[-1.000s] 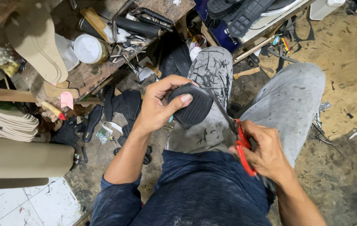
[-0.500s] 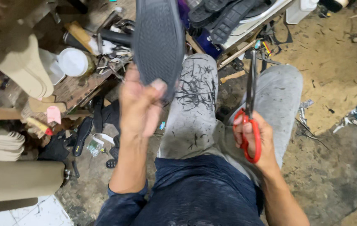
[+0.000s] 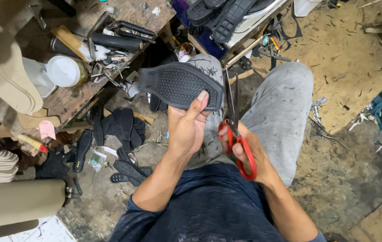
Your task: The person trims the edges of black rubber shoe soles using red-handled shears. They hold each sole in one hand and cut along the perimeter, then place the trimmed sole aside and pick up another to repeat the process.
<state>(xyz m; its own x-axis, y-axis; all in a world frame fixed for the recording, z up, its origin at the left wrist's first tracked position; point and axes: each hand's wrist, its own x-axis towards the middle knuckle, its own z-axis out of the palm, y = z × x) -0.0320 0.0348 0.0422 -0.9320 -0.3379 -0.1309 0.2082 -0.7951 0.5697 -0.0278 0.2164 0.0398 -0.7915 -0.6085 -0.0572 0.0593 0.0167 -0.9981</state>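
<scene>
Item: black rubber shoe sole with cross-hatched tread point(image 3: 179, 85), held flat above the knees, off the cluttered wooden workbench point(image 3: 70, 101). Left hand point(image 3: 187, 130) grips its near edge, thumb on the tread. Right hand point(image 3: 244, 150) clenches red-handled scissors point(image 3: 235, 130), blades at the sole's right end. Step, as judged: trimming the edge; next cut calls for steady alignment.
</scene>
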